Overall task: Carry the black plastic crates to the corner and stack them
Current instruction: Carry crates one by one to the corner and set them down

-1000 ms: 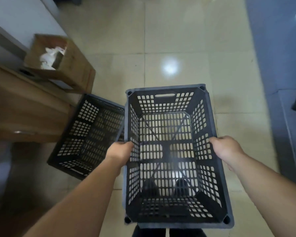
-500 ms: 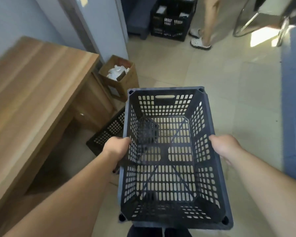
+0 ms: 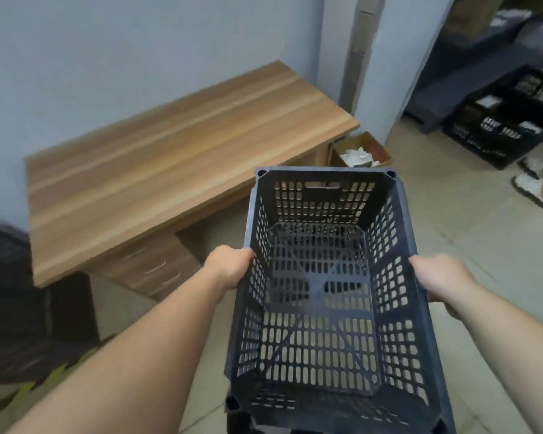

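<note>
Swinging left since before, both hands (image 3: 229, 266) (image 3: 436, 277) grip the black crate (image 3: 323, 296), which risks clipping the worktop (image 3: 170, 158) at centre left.

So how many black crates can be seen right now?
2: one empty crate held by both hands, another filled crate on the floor at far right. Others may be hidden.

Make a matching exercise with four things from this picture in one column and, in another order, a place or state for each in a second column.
1. black crate
2. wooden desk
3. cardboard box
4. white sandals

A. on the floor at the desk's far end, white scraps inside
B. against the blue wall
C. on the floor at far right
D. held by left hand and right hand

Pairs: 1-D, 2-B, 3-A, 4-C
</note>
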Motion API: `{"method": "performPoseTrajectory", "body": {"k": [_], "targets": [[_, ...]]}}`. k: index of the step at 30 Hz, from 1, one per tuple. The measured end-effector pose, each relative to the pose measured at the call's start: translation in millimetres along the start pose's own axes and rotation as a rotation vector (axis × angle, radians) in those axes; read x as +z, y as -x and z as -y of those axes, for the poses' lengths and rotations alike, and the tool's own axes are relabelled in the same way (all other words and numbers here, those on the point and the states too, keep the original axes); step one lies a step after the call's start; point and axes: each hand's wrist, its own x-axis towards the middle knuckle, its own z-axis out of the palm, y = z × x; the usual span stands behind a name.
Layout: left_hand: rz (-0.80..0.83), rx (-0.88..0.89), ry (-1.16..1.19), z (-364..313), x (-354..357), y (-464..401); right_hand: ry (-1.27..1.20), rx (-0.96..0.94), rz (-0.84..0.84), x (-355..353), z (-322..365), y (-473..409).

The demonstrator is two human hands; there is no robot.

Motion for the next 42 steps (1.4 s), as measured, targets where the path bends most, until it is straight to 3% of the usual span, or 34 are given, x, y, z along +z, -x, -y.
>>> {"method": "performPoseTrajectory", "body": {"k": [8,17,26,36,42], "targets": [[-0.117,-0.133,0.262,130,-109,30,0.193,-0.196,0.100,74,93,102],[-0.252,-0.245,0.518,295,-223,92,0.302,-0.346,0.214,193,146,244],[-0.446,-0.381,0.612,428,-334,151,0.409,-0.496,0.417,288,205,376],[-0.659,-0.453,0.582,478,-434,185,0.411,-0.676,0.583,357,303,460],[-0.693,-0.486,0.599,498,-489,187,0.406,-0.749,0.638,393,366,493]]}}
